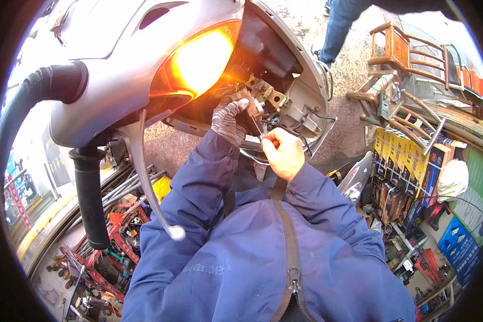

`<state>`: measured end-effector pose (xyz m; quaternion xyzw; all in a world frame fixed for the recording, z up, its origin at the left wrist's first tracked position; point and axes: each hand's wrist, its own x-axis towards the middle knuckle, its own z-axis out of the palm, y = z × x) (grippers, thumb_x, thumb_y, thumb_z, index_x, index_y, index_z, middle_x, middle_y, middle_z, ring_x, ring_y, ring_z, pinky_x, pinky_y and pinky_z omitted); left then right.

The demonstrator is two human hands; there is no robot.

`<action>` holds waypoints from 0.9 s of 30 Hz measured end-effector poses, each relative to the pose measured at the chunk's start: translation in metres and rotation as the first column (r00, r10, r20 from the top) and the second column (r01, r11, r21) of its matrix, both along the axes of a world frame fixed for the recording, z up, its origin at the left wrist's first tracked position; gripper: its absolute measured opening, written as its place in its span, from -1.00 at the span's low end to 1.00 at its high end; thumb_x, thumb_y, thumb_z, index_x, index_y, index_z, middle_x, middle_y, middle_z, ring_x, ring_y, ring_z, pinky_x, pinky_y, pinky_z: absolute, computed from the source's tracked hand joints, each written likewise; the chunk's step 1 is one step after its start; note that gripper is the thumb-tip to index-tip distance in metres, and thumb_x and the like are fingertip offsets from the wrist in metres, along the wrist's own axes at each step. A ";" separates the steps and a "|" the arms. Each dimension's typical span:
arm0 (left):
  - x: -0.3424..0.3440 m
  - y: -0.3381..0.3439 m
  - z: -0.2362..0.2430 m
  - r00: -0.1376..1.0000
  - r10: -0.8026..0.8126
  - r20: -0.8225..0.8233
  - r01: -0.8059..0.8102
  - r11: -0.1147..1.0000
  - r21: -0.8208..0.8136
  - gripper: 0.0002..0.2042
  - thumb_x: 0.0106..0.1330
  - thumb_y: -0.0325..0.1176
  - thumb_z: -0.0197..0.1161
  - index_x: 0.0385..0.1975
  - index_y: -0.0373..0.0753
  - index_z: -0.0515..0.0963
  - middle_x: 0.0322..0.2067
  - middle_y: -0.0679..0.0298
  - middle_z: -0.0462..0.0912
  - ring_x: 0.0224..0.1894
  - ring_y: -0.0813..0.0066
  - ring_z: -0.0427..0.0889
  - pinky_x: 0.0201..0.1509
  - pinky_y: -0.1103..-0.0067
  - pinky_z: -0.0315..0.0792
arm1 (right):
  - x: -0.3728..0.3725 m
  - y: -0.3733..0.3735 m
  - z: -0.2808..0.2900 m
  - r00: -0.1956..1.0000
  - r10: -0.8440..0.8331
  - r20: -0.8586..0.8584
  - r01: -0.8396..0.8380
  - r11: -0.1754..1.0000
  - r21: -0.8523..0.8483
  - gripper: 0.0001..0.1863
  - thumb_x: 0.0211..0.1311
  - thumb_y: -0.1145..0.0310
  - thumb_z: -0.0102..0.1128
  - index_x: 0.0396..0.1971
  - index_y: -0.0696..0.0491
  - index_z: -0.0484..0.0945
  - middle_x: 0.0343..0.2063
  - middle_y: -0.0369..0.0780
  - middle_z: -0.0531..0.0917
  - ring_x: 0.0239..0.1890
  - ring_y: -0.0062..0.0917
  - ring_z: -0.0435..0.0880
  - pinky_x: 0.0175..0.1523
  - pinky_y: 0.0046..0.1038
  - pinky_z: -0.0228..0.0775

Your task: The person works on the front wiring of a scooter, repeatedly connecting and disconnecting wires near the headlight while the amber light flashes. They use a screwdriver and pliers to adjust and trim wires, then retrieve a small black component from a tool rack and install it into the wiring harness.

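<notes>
My left hand (229, 117), in a striped knit glove with bare fingertips, is closed on a small brownish part (250, 109) in the opened front of a silver scooter (104, 102). My bare right hand (284, 154) is just to its right, thumb and fingertips pinched on something thin, too small to name. Metal brackets (276, 98) and dark wires (308, 115) sit behind my hands, inside the pale body panel (306, 64). The orange turn-signal lamp (201, 60) glows brightly above my left hand.
A brake lever (145, 177) and black handlebar grip (89, 198) hang beside my left arm. Tools and scrap (121, 236) lie at lower left. Wooden chairs (397, 51), yellow boxes (400, 153) and cartons stand at right. A person's jeans-clad leg (341, 29) is at the top.
</notes>
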<state>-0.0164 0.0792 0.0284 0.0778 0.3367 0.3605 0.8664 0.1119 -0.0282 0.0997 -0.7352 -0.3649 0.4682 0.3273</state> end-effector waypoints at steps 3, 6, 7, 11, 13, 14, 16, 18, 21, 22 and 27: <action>0.001 -0.001 0.003 0.996 0.011 -0.093 -0.016 0.998 -0.057 -0.77 0.14 -0.44 0.19 -0.20 -0.30 0.48 -0.32 0.07 0.60 -0.29 0.18 0.61 -0.12 0.32 0.52 | 0.001 0.000 -0.001 1.000 0.004 0.018 -0.004 1.000 0.023 -0.87 0.08 0.37 0.19 -0.47 0.13 0.58 -0.66 -0.16 0.60 -0.60 -0.46 0.60 -0.41 -0.43 0.42; 0.003 -0.001 0.003 0.994 -0.002 -0.111 -0.006 0.998 -0.064 -0.75 0.13 -0.41 0.19 -0.20 -0.33 0.47 -0.32 0.03 0.59 -0.29 0.15 0.61 -0.11 0.30 0.51 | 0.000 -0.001 -0.002 0.999 -0.023 0.024 0.022 0.999 0.034 -0.87 0.08 0.38 0.19 -0.48 0.13 0.57 -0.65 -0.16 0.60 -0.59 -0.46 0.60 -0.41 -0.43 0.41; 0.003 -0.001 0.002 0.992 0.000 -0.125 -0.010 0.997 -0.080 -0.75 0.13 -0.40 0.19 -0.20 -0.33 0.47 -0.32 0.02 0.59 -0.29 0.15 0.61 -0.11 0.29 0.51 | 0.000 -0.001 -0.003 0.999 -0.036 0.023 0.035 0.999 0.033 -0.88 0.08 0.38 0.18 -0.48 0.13 0.57 -0.65 -0.16 0.60 -0.59 -0.46 0.60 -0.41 -0.43 0.41; 0.000 -0.001 -0.007 0.996 -0.014 -0.089 0.009 0.998 -0.055 -0.76 0.12 -0.39 0.19 -0.23 -0.33 0.47 -0.32 0.02 0.58 -0.27 0.15 0.60 -0.09 0.27 0.49 | -0.004 -0.005 -0.006 0.995 -0.077 0.068 0.068 0.990 0.125 -0.95 0.07 0.51 0.20 -0.48 0.17 0.55 -0.67 -0.27 0.56 -0.62 -0.69 0.49 -0.46 -0.58 0.35; -0.001 -0.001 -0.013 0.999 -0.021 -0.034 0.019 0.999 -0.040 -0.77 0.12 -0.38 0.18 -0.25 -0.33 0.47 -0.33 0.03 0.58 -0.26 0.16 0.59 -0.07 0.27 0.47 | -0.006 -0.007 -0.009 0.994 -0.087 0.073 0.076 0.988 0.136 -0.96 0.07 0.52 0.19 -0.48 0.17 0.55 -0.66 -0.27 0.56 -0.61 -0.69 0.49 -0.46 -0.59 0.34; -0.002 0.002 -0.015 0.990 -0.087 0.109 0.081 0.995 0.063 -0.76 0.12 -0.37 0.17 -0.24 -0.33 0.46 -0.35 0.05 0.56 -0.25 0.16 0.57 -0.06 0.26 0.46 | -0.006 -0.008 -0.010 0.989 -0.084 0.118 0.063 0.982 0.176 -0.97 0.07 0.53 0.19 -0.48 0.16 0.55 -0.66 -0.26 0.56 -0.61 -0.68 0.50 -0.46 -0.59 0.34; -0.001 0.001 -0.016 0.987 -0.047 0.151 0.046 0.999 0.007 -0.75 0.13 -0.36 0.16 -0.23 -0.33 0.45 -0.36 0.06 0.56 -0.25 0.16 0.57 -0.06 0.26 0.45 | -0.006 -0.008 -0.013 0.975 -0.088 0.203 0.037 0.970 0.241 -0.98 0.06 0.54 0.18 -0.48 0.16 0.55 -0.65 -0.26 0.55 -0.60 -0.68 0.50 -0.46 -0.60 0.34; 0.001 -0.001 -0.014 0.998 -0.018 0.062 0.019 1.000 -0.018 -0.74 0.13 -0.36 0.16 -0.21 -0.34 0.45 -0.36 0.06 0.56 -0.26 0.16 0.57 -0.06 0.26 0.45 | -0.006 -0.007 -0.016 0.973 -0.100 0.208 0.040 0.961 0.275 -0.99 0.06 0.55 0.18 -0.49 0.16 0.54 -0.66 -0.25 0.54 -0.60 -0.67 0.50 -0.46 -0.60 0.35; 0.003 -0.003 -0.007 0.994 -0.004 -0.112 0.002 1.000 -0.022 -0.73 0.14 -0.36 0.16 -0.20 -0.35 0.45 -0.33 0.05 0.57 -0.26 0.16 0.58 -0.06 0.26 0.46 | -0.005 -0.006 -0.016 0.962 -0.117 0.246 0.034 0.947 0.319 -0.99 0.05 0.56 0.17 -0.50 0.16 0.54 -0.66 -0.25 0.54 -0.61 -0.66 0.50 -0.45 -0.59 0.35; 0.004 -0.003 -0.005 0.993 -0.010 -0.119 0.007 1.000 -0.021 -0.73 0.15 -0.36 0.16 -0.19 -0.35 0.45 -0.32 0.05 0.57 -0.26 0.16 0.58 -0.07 0.27 0.47 | -0.005 -0.005 -0.016 0.958 -0.126 0.258 0.035 0.944 0.328 -0.99 0.05 0.56 0.18 -0.50 0.16 0.53 -0.66 -0.26 0.54 -0.61 -0.66 0.50 -0.45 -0.59 0.35; 0.007 -0.002 0.001 0.994 0.012 -0.106 -0.014 1.000 -0.023 -0.75 0.16 -0.40 0.15 -0.18 -0.33 0.46 -0.29 0.06 0.59 -0.27 0.19 0.59 -0.08 0.27 0.48 | -0.006 -0.005 -0.013 0.980 -0.128 0.155 0.081 0.957 0.278 -0.98 0.08 0.56 0.17 -0.46 0.17 0.55 -0.65 -0.28 0.56 -0.60 -0.71 0.49 -0.46 -0.60 0.35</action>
